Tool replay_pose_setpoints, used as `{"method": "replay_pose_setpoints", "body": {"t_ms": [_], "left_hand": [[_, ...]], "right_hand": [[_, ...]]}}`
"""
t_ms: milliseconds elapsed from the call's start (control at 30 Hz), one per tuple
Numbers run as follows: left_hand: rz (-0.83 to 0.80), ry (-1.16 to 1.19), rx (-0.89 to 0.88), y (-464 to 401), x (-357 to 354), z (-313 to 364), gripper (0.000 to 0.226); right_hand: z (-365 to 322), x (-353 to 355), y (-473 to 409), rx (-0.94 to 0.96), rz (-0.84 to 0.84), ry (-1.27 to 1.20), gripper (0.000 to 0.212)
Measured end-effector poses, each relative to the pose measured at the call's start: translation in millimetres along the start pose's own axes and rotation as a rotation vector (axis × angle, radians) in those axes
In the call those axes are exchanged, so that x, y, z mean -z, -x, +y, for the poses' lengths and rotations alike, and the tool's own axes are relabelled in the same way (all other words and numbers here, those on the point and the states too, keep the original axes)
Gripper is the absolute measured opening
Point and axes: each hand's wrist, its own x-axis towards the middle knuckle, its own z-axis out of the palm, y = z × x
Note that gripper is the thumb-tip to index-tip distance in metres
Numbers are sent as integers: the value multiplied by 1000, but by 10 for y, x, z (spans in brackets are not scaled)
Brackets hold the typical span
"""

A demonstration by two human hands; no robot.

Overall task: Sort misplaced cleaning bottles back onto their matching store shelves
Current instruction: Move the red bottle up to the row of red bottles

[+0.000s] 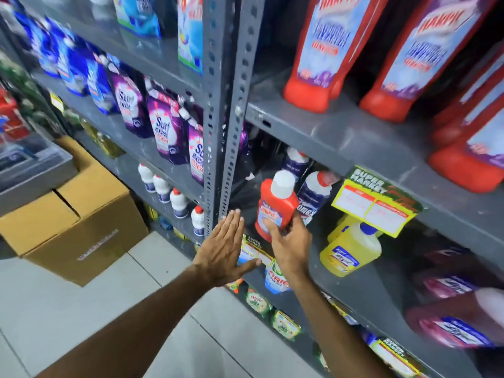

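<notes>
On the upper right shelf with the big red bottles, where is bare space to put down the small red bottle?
The grey shelf is bare at its left end, between the perforated grey upright and the first large red Harpic bottle. Further right the bottles stand crowded. The right hand holds the small red white-capped bottle one shelf below.

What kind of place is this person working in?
Most likely a supermarket's cleaning aisle: grey metal shelving holds rows of identical red Harpic bottles, and a yellow price tag printed "Super Market" hangs from the shelf edge.
</notes>
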Motion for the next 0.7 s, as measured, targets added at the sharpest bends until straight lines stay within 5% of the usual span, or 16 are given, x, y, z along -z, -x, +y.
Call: {"method": "replay_pose_setpoints", "body": {"t_ms": [500,700], "left_hand": [[380,-69,-206,-151,2389,48,114],[362,-117,-182,-437,2861,165,114]], "right_hand": [[-1745,942,219,251,182,33,35],[-2324,1383,-129,374,276,44,33]]}}
